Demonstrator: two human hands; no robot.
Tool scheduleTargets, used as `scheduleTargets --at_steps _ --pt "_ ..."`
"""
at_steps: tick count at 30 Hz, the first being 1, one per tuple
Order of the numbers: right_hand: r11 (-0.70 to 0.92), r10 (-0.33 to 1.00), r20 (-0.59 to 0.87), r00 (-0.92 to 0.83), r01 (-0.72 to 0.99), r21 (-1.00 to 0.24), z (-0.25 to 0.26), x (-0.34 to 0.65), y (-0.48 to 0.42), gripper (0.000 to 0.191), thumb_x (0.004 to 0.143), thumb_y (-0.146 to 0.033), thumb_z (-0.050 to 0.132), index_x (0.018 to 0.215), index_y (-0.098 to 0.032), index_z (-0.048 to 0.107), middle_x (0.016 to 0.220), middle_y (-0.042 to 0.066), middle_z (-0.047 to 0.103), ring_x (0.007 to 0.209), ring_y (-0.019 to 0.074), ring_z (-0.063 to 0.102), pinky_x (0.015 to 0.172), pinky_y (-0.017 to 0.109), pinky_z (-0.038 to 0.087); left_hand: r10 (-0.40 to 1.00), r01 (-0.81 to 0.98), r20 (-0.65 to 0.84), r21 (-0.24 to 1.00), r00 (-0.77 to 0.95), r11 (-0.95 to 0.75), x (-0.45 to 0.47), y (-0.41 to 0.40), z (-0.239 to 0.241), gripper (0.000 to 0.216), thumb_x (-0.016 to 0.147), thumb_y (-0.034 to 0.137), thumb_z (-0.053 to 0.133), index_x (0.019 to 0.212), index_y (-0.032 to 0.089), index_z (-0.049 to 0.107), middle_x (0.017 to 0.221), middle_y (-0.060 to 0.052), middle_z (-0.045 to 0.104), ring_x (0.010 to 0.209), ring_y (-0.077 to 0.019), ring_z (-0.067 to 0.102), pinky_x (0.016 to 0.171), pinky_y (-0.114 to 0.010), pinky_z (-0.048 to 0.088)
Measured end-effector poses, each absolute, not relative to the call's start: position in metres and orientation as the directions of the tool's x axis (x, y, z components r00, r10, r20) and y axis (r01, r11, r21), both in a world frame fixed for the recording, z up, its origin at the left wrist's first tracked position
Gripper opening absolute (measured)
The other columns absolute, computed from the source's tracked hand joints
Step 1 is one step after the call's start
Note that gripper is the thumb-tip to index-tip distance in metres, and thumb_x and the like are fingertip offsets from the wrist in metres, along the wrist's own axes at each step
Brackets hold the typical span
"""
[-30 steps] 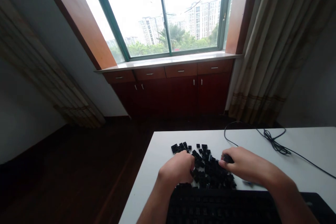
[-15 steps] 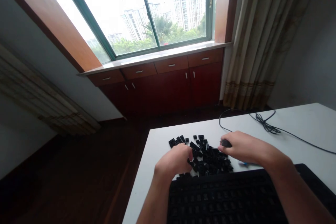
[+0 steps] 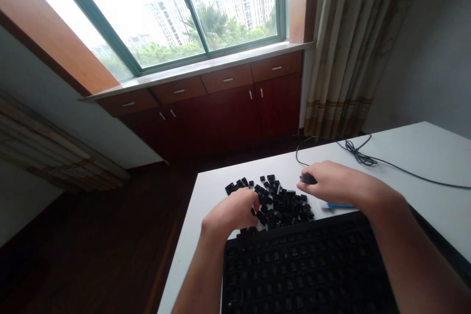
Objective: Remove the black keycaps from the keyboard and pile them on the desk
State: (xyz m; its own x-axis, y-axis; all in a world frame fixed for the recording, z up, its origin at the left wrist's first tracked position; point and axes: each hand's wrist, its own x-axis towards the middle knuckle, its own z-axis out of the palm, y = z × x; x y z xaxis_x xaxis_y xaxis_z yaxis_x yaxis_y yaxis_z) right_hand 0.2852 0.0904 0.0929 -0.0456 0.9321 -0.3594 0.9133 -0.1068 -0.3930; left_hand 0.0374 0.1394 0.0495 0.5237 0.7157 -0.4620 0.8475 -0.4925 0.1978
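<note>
Keycaps (image 3: 279, 201), black and loose, lie heaped on a white bench (image 3: 217, 191) just beyond the far edge of a black keyboard (image 3: 305, 270), with a person's two bare hands working at either side of the heap. At the pile's near left edge the left hand (image 3: 231, 213) is curled, its fingers (image 3: 253, 201) bent inward and touching the caps there; whether they pinch one cannot be told. Over the pile's far right corner the right hand (image 3: 333, 184) reaches in with fingers (image 3: 303, 186) drawn narrow around a small dark piece (image 3: 308, 178), seemingly a keycap, held at their tips just above the heap. A blue-handled brush (image 3: 336, 205) lies on the bench beneath the right palm, between pile and keyboard. A black cable (image 3: 368, 159) trails over the far right of the bench. Behind stand red-brown cabinets (image 3: 221, 108) under a window (image 3: 172, 5), with a beige curtain (image 3: 353, 44) to the right.
</note>
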Motion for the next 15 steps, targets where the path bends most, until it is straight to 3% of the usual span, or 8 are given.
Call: scheduleTargets --at_steps 9,15 --pt "-0.045 0.91 -0.397 -0.119 0.924 -0.381 0.102 0.267 0.084 0.03 0.092 -0.045 0.058 0.09 -0.019 0.074 0.083 0.007 0.074 0.062 0.0184 0.065 0.056 0.028 0.04 0.727 0.84 -0.433 0.17 0.533 -0.515 0.044 0.137 0.053 0.029 0.074 0.03 0.073 0.102 0.024 0.07 0.103 -0.004 0.072 0.091 -0.0226 0.066 0.07 -0.027 0.047" --pt "0.062 0.899 -0.386 -0.208 0.932 -0.358 0.096 0.248 0.084 0.03 0.091 -0.045 0.058 0.089 -0.019 0.074 0.084 0.007 0.073 0.066 0.0183 0.064 0.055 0.028 0.038 0.714 0.829 -0.429 0.198 0.553 -0.523 0.044 0.138 0.049 0.031 0.072 0.028 0.074 0.103 0.025 0.072 0.105 -0.002 0.073 0.087 -0.0198 0.067 0.066 -0.024 0.045"
